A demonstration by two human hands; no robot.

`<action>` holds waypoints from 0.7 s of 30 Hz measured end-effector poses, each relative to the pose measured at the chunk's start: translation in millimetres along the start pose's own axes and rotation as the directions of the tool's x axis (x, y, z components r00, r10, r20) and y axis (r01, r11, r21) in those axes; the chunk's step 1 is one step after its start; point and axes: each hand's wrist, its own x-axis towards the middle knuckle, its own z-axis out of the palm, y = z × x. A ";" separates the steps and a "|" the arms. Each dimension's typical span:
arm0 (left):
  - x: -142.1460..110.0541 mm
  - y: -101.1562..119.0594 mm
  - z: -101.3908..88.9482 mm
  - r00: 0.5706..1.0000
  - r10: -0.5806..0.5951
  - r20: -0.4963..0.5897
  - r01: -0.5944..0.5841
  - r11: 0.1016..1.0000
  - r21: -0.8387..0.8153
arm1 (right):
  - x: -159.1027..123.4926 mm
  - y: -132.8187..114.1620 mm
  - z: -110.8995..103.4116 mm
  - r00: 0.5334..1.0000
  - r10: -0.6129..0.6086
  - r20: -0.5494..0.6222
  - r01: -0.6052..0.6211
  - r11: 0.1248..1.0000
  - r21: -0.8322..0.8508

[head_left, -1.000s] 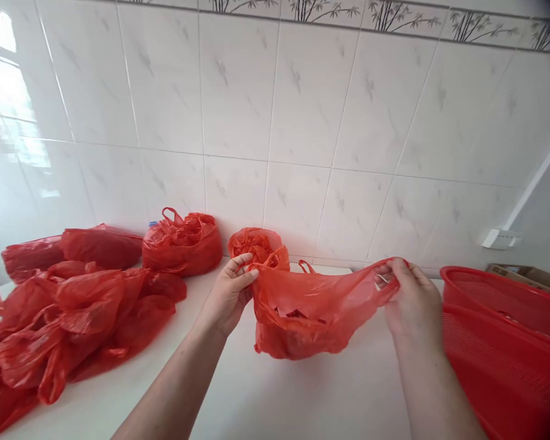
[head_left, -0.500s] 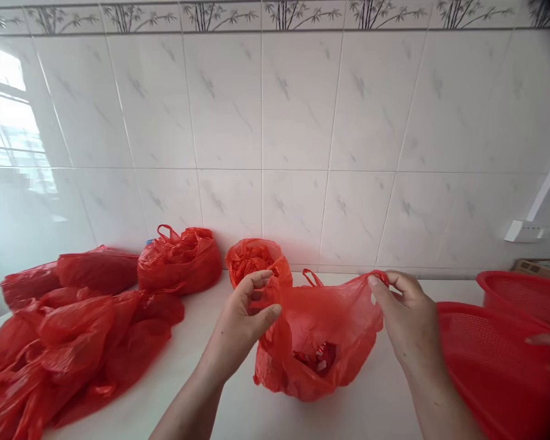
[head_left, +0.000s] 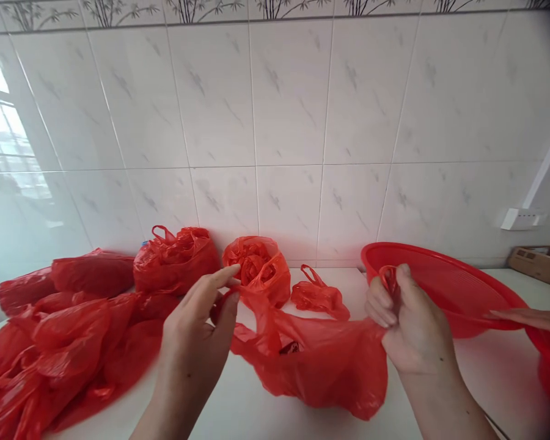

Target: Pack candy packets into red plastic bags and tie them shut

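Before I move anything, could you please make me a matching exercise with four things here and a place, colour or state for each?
1. Right hand
2. Large basket
3. Cardboard box
4. Socket fitting

A. Has another person's hand at its rim
B. White, on the tiled wall
C. Gripping the red bag
D. Brown, at the picture's right edge

Pairs: 1-C; 2-A; 3-D; 4-B

My left hand (head_left: 193,336) and right hand (head_left: 415,324) are bare, as are both forearms (head_left: 440,397). One small spot (head_left: 189,375) marks my left wrist (head_left: 183,384); two dot my right arm (head_left: 451,391).
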 end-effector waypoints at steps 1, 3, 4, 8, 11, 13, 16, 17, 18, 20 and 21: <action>1.1 3.6 -2.7 0.998 -0.049 -0.047 0.047 0.998 -0.046 | -0.7 -0.2 0.4 1.000 0.008 -0.005 -0.008 1.000 0.016; 2.5 8.9 -5.3 0.982 -0.170 -0.077 0.148 0.961 -0.234 | -3.3 -0.3 1.5 1.000 -0.012 -0.022 0.013 1.000 0.012; 2.6 10.4 -5.4 0.974 -0.221 -0.055 0.188 0.916 -0.356 | -5.7 -0.7 2.5 0.999 -0.026 -0.020 0.026 1.000 -0.015; -3.6 12.7 -0.4 0.962 -0.230 0.148 0.270 0.704 -0.657 | -25.7 -4.2 12.2 0.986 0.097 0.139 -0.065 0.973 -0.223; -13.6 17.8 4.4 0.960 -0.096 0.264 0.249 0.724 -0.643 | -45.8 -2.6 22.5 0.848 0.366 0.385 -0.223 0.903 -0.368; -19.8 23.1 6.9 0.943 0.042 0.331 0.189 0.752 -0.632 | -55.5 3.7 28.6 0.686 0.473 0.553 -0.249 0.867 -0.432; -25.2 29.0 9.1 0.876 0.283 0.391 0.033 0.774 -0.633 | -60.3 17.2 35.2 0.551 0.480 0.683 -0.200 0.870 -0.450; -26.0 29.9 9.5 0.862 0.339 0.377 -0.045 0.792 -0.609 | -59.6 21.3 36.4 0.553 0.473 0.686 -0.182 0.872 -0.454; -26.3 30.3 9.8 0.861 0.379 0.338 -0.137 0.814 -0.565 | -58.0 24.7 37.1 0.577 0.465 0.672 -0.163 0.871 -0.463; -25.9 30.1 10.1 0.868 0.439 0.230 -0.316 0.848 -0.426 | -53.7 29.1 36.8 0.649 0.439 0.621 -0.122 0.866 -0.484; -25.5 29.8 10.4 0.863 0.466 0.195 -0.380 0.853 -0.359 | -51.6 30.1 36.2 0.690 0.424 0.587 -0.115 0.865 -0.489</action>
